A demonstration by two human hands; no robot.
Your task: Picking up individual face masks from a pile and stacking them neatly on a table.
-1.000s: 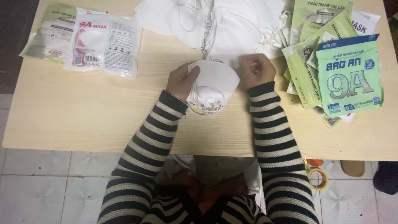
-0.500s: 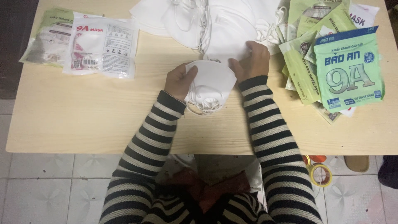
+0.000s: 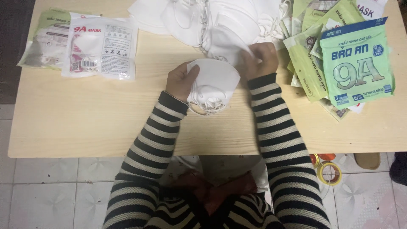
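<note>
A small stack of folded white face masks (image 3: 214, 85) lies near the middle of the pale wooden table (image 3: 85, 127), its long axis running from upper left to lower right, ear loops hanging toward the person. The left hand (image 3: 181, 80) pinches its left edge, thumb on top. The right hand (image 3: 260, 59) is curled closed on a mask at the edge of the loose mask pile (image 3: 203, 19). Green mask packets (image 3: 356, 63) lie to the right, sealed mask packs (image 3: 99, 46) to the left. Below is tiled floor (image 3: 42, 199) with tape rolls (image 3: 330, 171).

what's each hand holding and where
The left hand grips a small stack of white masks by its left edge. The right hand pinches a mask from the pile; the exact spot is hidden.
</note>
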